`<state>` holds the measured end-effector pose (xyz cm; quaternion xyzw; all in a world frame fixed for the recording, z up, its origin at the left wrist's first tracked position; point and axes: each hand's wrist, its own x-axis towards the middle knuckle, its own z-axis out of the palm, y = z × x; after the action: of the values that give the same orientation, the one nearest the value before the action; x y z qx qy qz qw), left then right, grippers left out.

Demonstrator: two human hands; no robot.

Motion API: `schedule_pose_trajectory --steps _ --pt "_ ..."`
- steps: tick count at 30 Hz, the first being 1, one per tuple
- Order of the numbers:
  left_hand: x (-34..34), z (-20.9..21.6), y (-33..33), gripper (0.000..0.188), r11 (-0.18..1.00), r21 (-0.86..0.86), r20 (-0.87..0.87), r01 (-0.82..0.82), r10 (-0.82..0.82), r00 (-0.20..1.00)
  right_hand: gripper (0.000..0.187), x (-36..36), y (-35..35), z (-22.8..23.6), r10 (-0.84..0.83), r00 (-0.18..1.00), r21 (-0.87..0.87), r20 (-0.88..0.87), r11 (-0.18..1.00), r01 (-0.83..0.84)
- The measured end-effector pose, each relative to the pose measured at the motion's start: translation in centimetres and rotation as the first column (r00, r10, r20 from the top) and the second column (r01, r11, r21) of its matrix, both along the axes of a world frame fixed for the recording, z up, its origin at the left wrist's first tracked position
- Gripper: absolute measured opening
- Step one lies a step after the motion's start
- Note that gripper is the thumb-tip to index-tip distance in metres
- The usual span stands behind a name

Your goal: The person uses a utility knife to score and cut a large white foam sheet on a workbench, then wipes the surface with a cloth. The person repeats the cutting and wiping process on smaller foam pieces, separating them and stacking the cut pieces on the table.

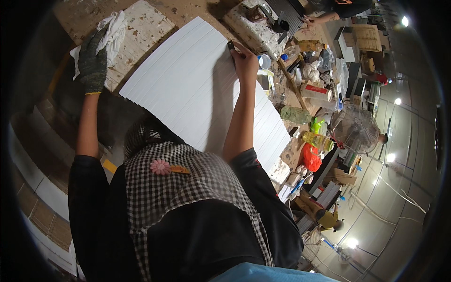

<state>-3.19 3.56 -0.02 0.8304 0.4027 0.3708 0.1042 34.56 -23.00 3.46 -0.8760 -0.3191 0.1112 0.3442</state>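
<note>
A broad fan of overlapping white sheets or strips lies across the workbench before me. My left hand, in a dark knitted glove with a yellow cuff edge, is closed on a crumpled white cloth. It rests at the edge of a stained, pale board, left of the fan. At the fan's far right edge my bare right hand is closed, pinching a small dark object whose kind I cannot make out. The right forearm lies over the sheets and casts a shadow.
A glue-spattered white block stands beyond the sheets. Bottles, a white tub, plastic bags and an orange-red bag clutter the right side. A caged fan is farther right. A co-worker's hand shows at the top.
</note>
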Motion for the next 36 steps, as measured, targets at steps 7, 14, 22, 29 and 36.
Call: schedule_pose_trajectory --steps 7,14,22,29,36 --pt "-0.4 -0.4 0.5 0.045 0.996 0.082 -0.023 0.038 -0.037 0.999 0.03 0.8 -0.1 -0.2 -0.02 0.997 0.075 -0.073 0.997 0.026" --pt "-0.7 -1.1 1.1 0.042 0.995 0.07 -0.07 0.074 -0.069 0.995 0.029 0.8 0.3 0.0 0.014 0.999 -0.026 0.051 1.0 -0.012" --pt "-0.6 -0.6 0.7 0.044 0.985 0.122 0.029 0.121 -0.126 0.992 0.028 0.9 0.2 0.2 0.02 0.998 -0.101 0.055 0.995 -0.014" --pt "0.0 0.5 -0.1 0.048 0.999 -0.007 0.018 0.037 -0.037 0.999 0.03 1.1 0.2 0.1 0.043 0.997 -0.025 -0.069 0.999 -0.045" --pt "0.3 0.9 -0.2 0.048 0.988 0.127 0.049 0.084 -0.091 0.995 0.028 1.4 -0.2 -0.4 0.033 0.999 -0.039 -0.032 0.999 -0.034"
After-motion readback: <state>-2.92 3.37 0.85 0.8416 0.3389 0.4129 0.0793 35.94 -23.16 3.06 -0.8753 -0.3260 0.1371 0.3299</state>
